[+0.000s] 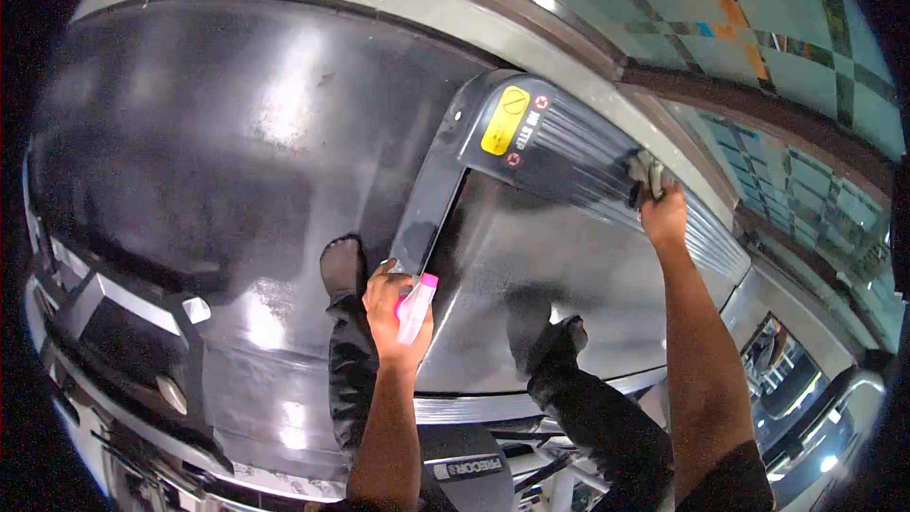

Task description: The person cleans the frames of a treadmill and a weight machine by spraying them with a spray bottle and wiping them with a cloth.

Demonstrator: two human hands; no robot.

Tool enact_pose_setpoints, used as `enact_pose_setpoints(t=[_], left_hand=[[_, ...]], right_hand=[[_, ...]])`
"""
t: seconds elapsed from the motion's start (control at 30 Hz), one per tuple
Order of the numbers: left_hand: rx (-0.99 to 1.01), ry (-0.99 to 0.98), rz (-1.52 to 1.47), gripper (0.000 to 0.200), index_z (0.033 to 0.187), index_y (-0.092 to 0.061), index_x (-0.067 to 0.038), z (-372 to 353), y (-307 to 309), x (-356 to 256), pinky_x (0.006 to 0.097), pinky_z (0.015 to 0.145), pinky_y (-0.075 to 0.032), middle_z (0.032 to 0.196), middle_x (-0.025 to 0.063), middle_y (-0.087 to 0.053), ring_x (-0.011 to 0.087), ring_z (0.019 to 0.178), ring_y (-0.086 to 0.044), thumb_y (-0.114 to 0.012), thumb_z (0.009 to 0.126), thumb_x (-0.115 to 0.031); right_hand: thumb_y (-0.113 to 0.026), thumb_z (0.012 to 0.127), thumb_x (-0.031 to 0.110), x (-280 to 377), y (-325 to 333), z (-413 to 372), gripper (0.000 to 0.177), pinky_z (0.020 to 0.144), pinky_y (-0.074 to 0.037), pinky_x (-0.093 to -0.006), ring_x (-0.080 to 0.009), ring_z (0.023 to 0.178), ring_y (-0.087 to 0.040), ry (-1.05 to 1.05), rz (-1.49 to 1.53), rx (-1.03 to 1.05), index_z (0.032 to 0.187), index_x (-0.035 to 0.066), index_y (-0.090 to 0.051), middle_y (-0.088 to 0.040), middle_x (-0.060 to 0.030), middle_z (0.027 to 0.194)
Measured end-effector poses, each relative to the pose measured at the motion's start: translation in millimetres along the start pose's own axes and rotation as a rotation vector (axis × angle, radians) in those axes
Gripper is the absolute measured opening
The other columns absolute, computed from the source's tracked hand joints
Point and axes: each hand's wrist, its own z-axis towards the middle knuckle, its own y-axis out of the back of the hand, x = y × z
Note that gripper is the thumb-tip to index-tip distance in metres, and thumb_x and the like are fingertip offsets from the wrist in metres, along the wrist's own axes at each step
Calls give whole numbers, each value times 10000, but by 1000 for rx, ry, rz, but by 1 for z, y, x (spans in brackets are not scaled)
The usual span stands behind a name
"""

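Centrally in the head view, the left hand is closed around a small bottle with a pink top and a pale, translucent body. The bottle is tilted, with its pink top directed away from the wearer. The hand is positioned at the near end of a grey frame bar; contact between the two cannot be determined.

The right hand grasps a bunched grey cloth at the fingertips. The cloth is located on the ridged part of a dark cover, at the edge nearest the pale wall ledge.

The cover bears a yellow warning label and white "NO STEP" lettering, flanked by two round red-and-white symbols. It joins the frame bar at a corner beside the label.

One foot of the wearer is placed on the dark, glossy surface to the left of the bar. The other foot is on the smooth dark panel to its right. A plate marked "PRECOR" is visible between the wearer's legs.
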Motion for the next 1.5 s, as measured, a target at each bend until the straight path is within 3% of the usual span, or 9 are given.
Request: enact_pose_setpoints(t=[0.13, 0.27, 0.57, 0.7, 0.87, 1.0, 1.23, 1.43, 1.5], left_hand=[[-13, -23, -18, 260, 932, -606, -59, -5, -4, 4, 454, 962, -440, 1020, 133, -636, 365, 1122, -606, -707, 704, 16], [-3, -51, -7, 283, 946, -600, -51, -6, -8, 3, 460, 955, -449, 1024, 140, -635, 372, 1117, -607, -716, 701, 29], [38, -15, 30, 288, 956, -595, -55, -6, -6, 6, 463, 939, -459, 1043, 161, -631, 382, 1115, -605, -727, 707, 5], [64, -13, 44, 286, 952, -596, -56, -9, -5, 7, 470, 954, -443, 1038, 155, -629, 385, 1134, -598, -716, 699, 3], [67, -31, 16, 275, 941, -597, -54, -9, -6, 4, 475, 954, -442, 999, 140, -617, 385, 1137, -597, -706, 696, 8], [71, -26, 37, 283, 936, -597, -51, -12, -10, 2, 475, 954, -442, 994, 139, -615, 386, 1131, -597, -708, 686, 20], [84, -34, 31, 280, 947, -601, -49, -11, -12, 1, 471, 952, -441, 1005, 143, -620, 385, 1121, -599, -713, 697, 12], [55, -45, 25, 281, 945, -602, -56, -7, -6, 2, 468, 954, -440, 1021, 146, -624, 374, 1130, -601, -711, 695, 14], [59, -37, 15, 283, 941, -601, -60, -8, -5, 3, 469, 955, -439, 1018, 144, -624, 373, 1135, -601, -709, 692, 18]], right_hand=[[-678, 888, 117, 75, -22, 13, 277, 889, -484, -441, -387, 1020, -620, 303, 205, -181, 1143, 19, -633, -638, -217, 1106], [-678, 743, 26, 177, -16, -5, 611, 1012, -451, -500, -435, 1141, -526, 348, 215, -64, 1330, 177, -602, -508, -209, 1322], [-691, 774, 47, -15, -11, -34, 424, 940, -506, -473, -415, 1075, -599, 86, -217, 161, 1191, 110, -637, -561, -194, 1262], [-717, 800, 89, -11, -21, -23, 385, 926, -505, -474, -420, 1035, -631, -75, 162, 75, 1166, 12, -625, -626, -232, 1165], [-710, 878, 147, 111, -37, -33, 442, 896, -523, -415, -401, 1051, -652, 112, 754, -1, 1275, 3, -581, -633, -273, 1178], [-712, 813, 75, 192, -27, -40, 647, 991, -467, -458, -431, 1126, -571, 281, 293, -25, 1418, 46, -484, -591, -243, 1193], [-689, 706, -38, 81, -37, -48, 756, 974, -511, -459, -395, 1155, -554, 416, 23, 61, 1397, 232, -544, -544, -132, 1308], [-666, 786, 81, -74, -39, -55, 578, 990, -490, -483, -381, 1085, -627, 65, -198, 117, 1353, 147, -573, -629, -194, 1227], [-678, 812, 95, -61, -28, -48, 422, 984, -484, -428, -362, 1055, -649, -312, 209, 132, 1229, 41, -643, -674, -219, 1121]])
